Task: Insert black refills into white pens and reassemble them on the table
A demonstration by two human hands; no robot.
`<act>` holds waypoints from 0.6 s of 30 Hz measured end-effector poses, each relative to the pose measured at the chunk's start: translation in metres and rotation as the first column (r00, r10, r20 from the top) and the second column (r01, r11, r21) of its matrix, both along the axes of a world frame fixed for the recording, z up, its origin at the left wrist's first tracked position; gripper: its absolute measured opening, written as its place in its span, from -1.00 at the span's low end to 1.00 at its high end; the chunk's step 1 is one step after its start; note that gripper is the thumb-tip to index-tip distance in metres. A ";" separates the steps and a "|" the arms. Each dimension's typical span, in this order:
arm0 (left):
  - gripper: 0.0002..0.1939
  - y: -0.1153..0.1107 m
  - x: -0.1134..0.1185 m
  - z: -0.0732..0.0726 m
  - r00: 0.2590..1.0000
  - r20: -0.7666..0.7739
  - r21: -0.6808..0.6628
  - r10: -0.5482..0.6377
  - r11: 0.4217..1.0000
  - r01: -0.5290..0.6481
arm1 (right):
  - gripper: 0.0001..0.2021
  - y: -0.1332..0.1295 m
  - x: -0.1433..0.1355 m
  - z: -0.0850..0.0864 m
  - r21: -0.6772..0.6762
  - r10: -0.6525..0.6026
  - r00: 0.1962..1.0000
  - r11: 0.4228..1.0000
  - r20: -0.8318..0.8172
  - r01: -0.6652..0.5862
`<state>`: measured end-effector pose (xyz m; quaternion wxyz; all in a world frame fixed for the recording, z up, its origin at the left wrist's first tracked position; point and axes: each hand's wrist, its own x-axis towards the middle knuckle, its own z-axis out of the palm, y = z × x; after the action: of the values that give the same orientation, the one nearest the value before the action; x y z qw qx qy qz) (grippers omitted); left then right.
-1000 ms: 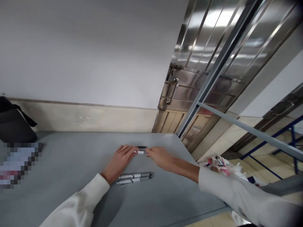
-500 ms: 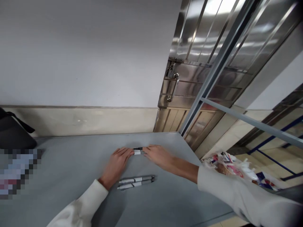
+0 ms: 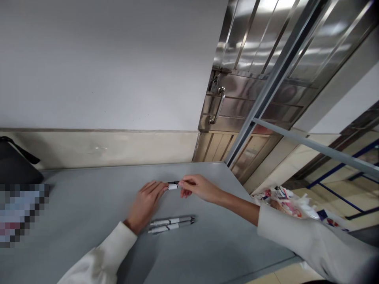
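Note:
Near the back of the grey table, a small group of pens [image 3: 173, 187], white and black, shows between my two hands. My left hand [image 3: 148, 201] rests over their left end, fingers together and covering part of them. At their right end, my right hand [image 3: 199, 187] pinches a dark tip between thumb and index finger, its other fingers curled. Two more white pens [image 3: 171, 225] with dark tips lie side by side on the table, closer to me, their tips pointing right.
The grey table [image 3: 89, 205] meets a wall behind. A black bag [image 3: 17, 163] and a blurred flat item [image 3: 19, 213] are at the left. A metal post [image 3: 266, 92] rises at the right corner, with plastic bags [image 3: 288, 201] beyond the right edge.
My right hand has lifted slightly and changed from flat fingers over the pens' right end to a pinch there. My left hand has barely moved.

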<state>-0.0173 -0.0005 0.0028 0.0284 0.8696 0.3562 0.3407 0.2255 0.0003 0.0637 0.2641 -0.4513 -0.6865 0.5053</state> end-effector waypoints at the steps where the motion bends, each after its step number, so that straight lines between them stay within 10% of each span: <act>1: -0.60 0.000 0.000 0.000 1.000 -0.007 0.004 0.001 1.000 -0.001 | -0.62 0.000 0.000 -0.002 -0.003 -0.013 1.000 1.000 -0.004 0.013; 5: -0.62 0.002 0.000 -0.004 0.999 -0.052 0.037 -0.003 0.999 0.005 | -0.68 -0.003 -0.002 -0.008 0.098 -0.104 0.995 0.990 0.015 0.102; 12: -0.67 0.003 0.000 -0.010 0.995 -0.096 0.065 0.015 0.998 -0.009 | -0.62 -0.003 -0.013 -0.016 -0.101 -0.103 0.994 0.990 -0.028 0.100; 18: -0.65 0.002 0.002 -0.007 0.989 -0.080 0.045 0.128 0.991 -0.124 | -0.87 0.001 -0.019 -0.007 0.059 -0.212 0.977 0.976 0.033 0.209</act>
<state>-0.0158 0.0013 -0.0040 -0.0256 0.8592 0.4044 0.3125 0.2060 0.0010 0.0565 0.3152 -0.5237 -0.6535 0.4465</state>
